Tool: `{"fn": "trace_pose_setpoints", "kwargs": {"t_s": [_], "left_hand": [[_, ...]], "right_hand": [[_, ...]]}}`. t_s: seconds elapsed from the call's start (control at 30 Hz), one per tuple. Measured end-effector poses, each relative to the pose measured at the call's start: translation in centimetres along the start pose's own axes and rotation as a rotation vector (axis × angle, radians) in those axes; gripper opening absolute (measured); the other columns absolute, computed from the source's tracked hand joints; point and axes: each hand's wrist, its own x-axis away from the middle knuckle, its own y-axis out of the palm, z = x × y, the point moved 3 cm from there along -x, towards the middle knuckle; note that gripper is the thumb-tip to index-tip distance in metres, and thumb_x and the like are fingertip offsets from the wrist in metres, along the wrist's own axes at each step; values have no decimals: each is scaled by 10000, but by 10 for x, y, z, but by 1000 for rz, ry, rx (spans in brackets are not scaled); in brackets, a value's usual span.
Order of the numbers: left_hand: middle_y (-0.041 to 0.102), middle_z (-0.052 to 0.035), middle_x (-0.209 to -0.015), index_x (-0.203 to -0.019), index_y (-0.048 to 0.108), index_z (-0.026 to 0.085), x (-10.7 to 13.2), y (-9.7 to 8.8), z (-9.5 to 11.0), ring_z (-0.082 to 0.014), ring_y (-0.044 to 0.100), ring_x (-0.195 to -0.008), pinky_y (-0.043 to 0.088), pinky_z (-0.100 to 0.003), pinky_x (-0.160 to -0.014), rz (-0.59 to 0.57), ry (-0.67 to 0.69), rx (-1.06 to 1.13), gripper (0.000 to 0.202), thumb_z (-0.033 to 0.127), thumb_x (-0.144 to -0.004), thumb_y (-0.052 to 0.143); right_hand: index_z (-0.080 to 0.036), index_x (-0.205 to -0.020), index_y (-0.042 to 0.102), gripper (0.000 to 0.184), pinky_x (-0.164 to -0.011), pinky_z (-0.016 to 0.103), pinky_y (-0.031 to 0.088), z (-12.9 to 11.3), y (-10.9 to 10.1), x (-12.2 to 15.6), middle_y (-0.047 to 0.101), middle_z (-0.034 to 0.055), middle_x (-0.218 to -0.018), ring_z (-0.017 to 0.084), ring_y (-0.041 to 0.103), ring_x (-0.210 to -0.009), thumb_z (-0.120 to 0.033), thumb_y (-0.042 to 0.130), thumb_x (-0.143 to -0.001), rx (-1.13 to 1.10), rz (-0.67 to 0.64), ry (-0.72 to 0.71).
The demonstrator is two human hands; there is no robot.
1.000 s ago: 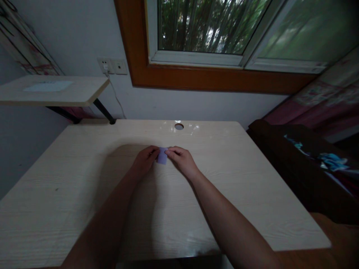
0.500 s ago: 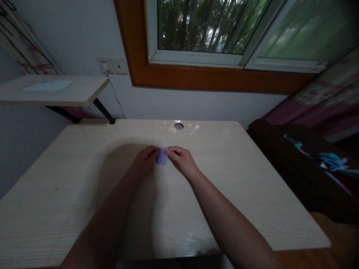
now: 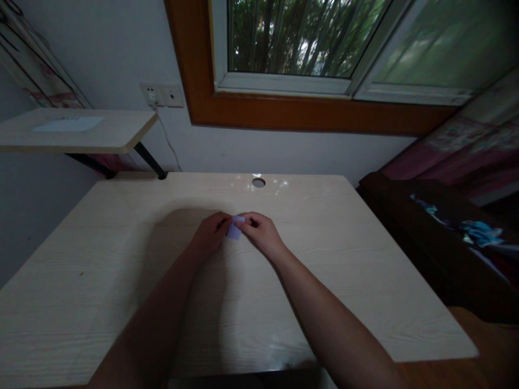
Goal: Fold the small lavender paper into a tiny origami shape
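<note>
Between my two hands is a small piece of purple paper (image 3: pixel 234 232), held just over the pale wooden desk (image 3: pixel 332 243). My left hand (image 3: pixel 211 229) pinches its upper left edge between thumb and fingers. From the other side, my right hand (image 3: pixel 259 229) grips the upper right part, its thumb lying across the paper's face. The fingers behind the paper are partly hidden. Whether the lower edge of the paper touches the desk I cannot tell.
A round cable hole (image 3: pixel 258 183) sits near the desk's back edge. At the back left, a raised shelf (image 3: pixel 117 138) on black legs carries a white sheet (image 3: pixel 68 124). A cord (image 3: pixel 168 138) hangs from the wall socket (image 3: pixel 152 95). Dark furniture with cloth (image 3: pixel 480 233) stands right.
My right thumb has moved a little to the left across the purple paper. The paper has tilted slightly, its top leaning to the right. My left hand has hardly moved.
</note>
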Motion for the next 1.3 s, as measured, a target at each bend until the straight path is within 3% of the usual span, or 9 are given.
{"fn": "trace_pose_setpoints", "kwargs": {"t_s": [0.57,0.8,1.07,1.3], "left_hand": [[629,-21,-765,-892,640,173,1,0,1,-159,569,-707,430,-266,-672,12,-12,-7,272,365,-923,450],[646,-23,-773,-888,637,176,0,0,2,-163,585,-717,443,-270,-681,6,-40,4,266,359,-918,447],[641,-17,-751,-887,637,176,1,0,-1,-160,589,-695,447,-267,-667,15,-65,54,266,374,-914,462],[637,-11,-739,-882,640,173,0,-1,-2,-152,586,-685,443,-261,-654,28,-67,73,265,379,-907,475]], "right_hand": [[-173,-767,696,317,-596,257,411,-2,-3,2,631,6,-673,143,539,-615,-490,692,-764,40,50,6],[-177,-778,700,289,-635,274,441,-3,-3,3,648,15,-692,157,560,-646,-463,661,-796,63,76,-41],[-196,-857,730,241,-756,313,485,1,-6,3,721,57,-861,207,636,-806,-407,616,-835,59,103,-73],[-183,-857,733,296,-672,289,467,-3,-2,3,691,37,-763,175,597,-698,-463,654,-805,56,61,-43]]}}
